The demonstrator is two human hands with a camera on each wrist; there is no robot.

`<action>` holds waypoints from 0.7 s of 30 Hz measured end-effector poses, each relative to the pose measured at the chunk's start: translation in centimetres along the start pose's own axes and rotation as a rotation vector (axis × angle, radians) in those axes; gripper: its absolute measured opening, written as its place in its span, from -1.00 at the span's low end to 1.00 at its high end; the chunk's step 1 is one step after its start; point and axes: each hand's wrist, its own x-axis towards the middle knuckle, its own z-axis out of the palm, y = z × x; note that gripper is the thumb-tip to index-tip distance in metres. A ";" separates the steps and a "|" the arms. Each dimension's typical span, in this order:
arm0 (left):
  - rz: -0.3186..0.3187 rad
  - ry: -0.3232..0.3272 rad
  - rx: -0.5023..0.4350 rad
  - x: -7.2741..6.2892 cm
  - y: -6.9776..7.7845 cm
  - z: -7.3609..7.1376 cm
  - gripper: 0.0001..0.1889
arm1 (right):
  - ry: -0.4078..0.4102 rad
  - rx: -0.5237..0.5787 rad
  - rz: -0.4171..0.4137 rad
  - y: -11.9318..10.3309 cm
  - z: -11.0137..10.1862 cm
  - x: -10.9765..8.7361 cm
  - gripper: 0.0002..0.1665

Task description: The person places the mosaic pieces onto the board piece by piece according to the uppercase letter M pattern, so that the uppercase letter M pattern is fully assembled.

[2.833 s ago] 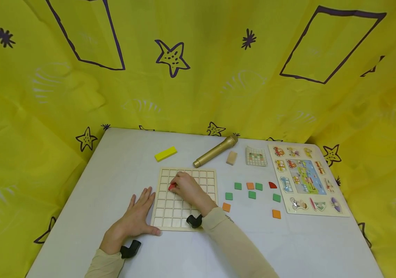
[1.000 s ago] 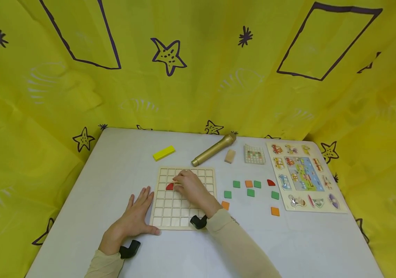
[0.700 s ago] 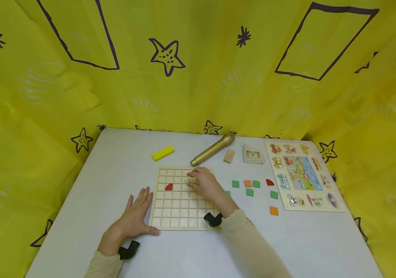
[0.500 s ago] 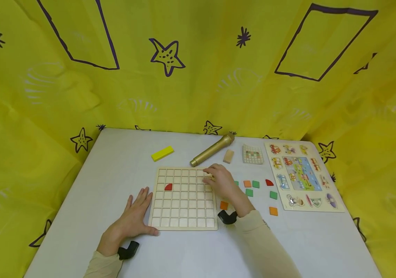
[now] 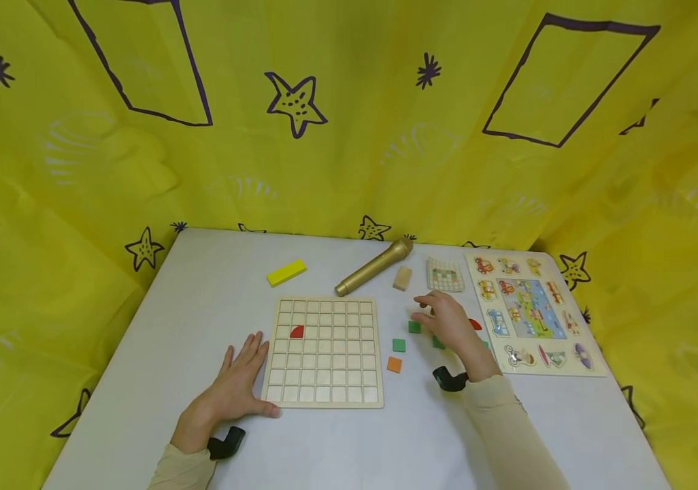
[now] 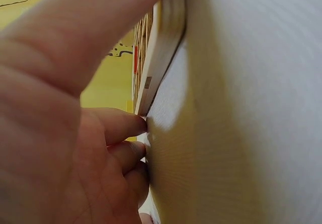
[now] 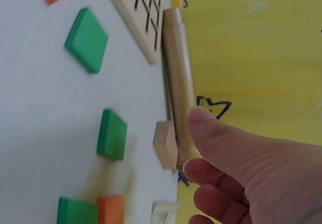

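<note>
My left hand (image 5: 237, 386) rests flat on the table at the left side of the wooden grid board (image 5: 330, 405), its thumb at the near left corner. One red quarter-circle tile (image 5: 296, 332) sits in a cell in the board's upper left. To the right of the board, my right hand (image 5: 450, 323) hovers above the loose tiles with its fingers apart and nothing between them. Below it lie green square tiles (image 5: 414, 327), partly covered by the hand. In the right wrist view, a green tile (image 7: 112, 135) and an orange tile (image 7: 110, 210) lie apart from the fingers.
Behind the board are a yellow block (image 5: 286, 272), a gold microphone (image 5: 375, 267) and a small wooden block (image 5: 402, 278). A pattern card (image 5: 445, 275) lies beside a picture puzzle board (image 5: 569, 367) at the right. An orange tile (image 5: 394, 365) is near the grid board's right edge.
My right hand let go of the red quarter-circle tile in the grid, then moved right, off the board and over the loose tiles. The left hand stayed in place.
</note>
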 end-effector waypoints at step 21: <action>0.016 0.012 -0.010 0.0 -0.2 0.2 0.41 | -0.126 -0.014 0.024 2.3 1.6 -0.9 -0.60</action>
